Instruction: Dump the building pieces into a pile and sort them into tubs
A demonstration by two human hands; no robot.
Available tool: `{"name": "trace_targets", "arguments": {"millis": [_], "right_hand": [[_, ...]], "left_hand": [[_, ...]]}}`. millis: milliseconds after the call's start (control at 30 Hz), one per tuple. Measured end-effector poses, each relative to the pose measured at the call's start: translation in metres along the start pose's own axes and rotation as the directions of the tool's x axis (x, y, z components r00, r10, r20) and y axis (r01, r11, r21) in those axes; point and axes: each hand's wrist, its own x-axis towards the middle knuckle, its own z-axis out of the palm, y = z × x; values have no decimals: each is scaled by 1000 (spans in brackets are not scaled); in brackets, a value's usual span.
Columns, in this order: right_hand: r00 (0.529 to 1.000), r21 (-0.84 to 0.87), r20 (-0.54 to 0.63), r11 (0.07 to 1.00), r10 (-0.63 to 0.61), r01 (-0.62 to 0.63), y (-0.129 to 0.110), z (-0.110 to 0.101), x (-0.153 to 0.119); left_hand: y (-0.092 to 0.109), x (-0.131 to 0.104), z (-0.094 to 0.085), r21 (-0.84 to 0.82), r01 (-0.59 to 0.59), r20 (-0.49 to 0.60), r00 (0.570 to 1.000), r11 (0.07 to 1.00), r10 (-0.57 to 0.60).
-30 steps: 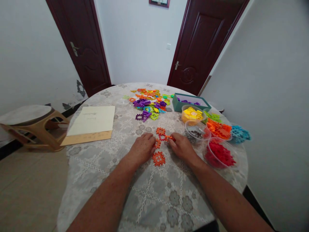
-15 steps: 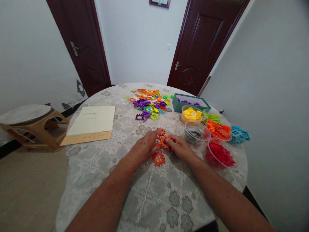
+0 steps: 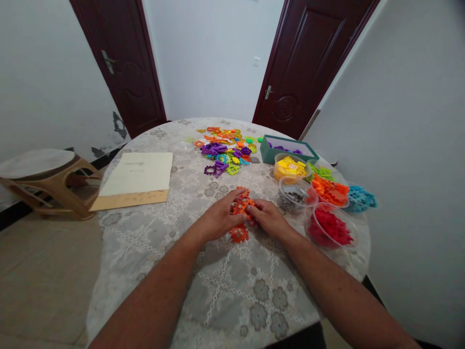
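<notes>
Several orange toothed plastic pieces [image 3: 240,207] are between my two hands above the patterned tablecloth, near the middle of the view. My left hand [image 3: 222,215] grips them from the left, its fingers curled over the upper edge and the thumb below. From the right, my right hand [image 3: 267,216] pinches the same pieces between thumb and fingers. Another orange piece with a window pattern [image 3: 240,234] shows just below the hands; whether it is joined to the held ones, I cannot tell. The fingers hide parts of the held pieces.
A mixed pile of coloured pieces [image 3: 225,150] lies at the table's far side. On the right are a green box [image 3: 269,154] and clear tubs of yellow, grey, orange, blue and red [image 3: 330,227] pieces. Papers [image 3: 136,174] lie left, beyond them a stool [image 3: 54,184].
The right-hand orange piece has tilted and drawn in against the others, with my left fingers now curled further round them. The whole view has shifted slightly.
</notes>
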Motion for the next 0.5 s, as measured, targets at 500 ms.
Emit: {"name": "trace_targets", "arguments": {"millis": [500], "right_hand": [[876,-618,435,639,-209,459,-46,-4,-36]], "left_hand": [[0,10,-21,-716,193,-195,868,671,-457]]}}
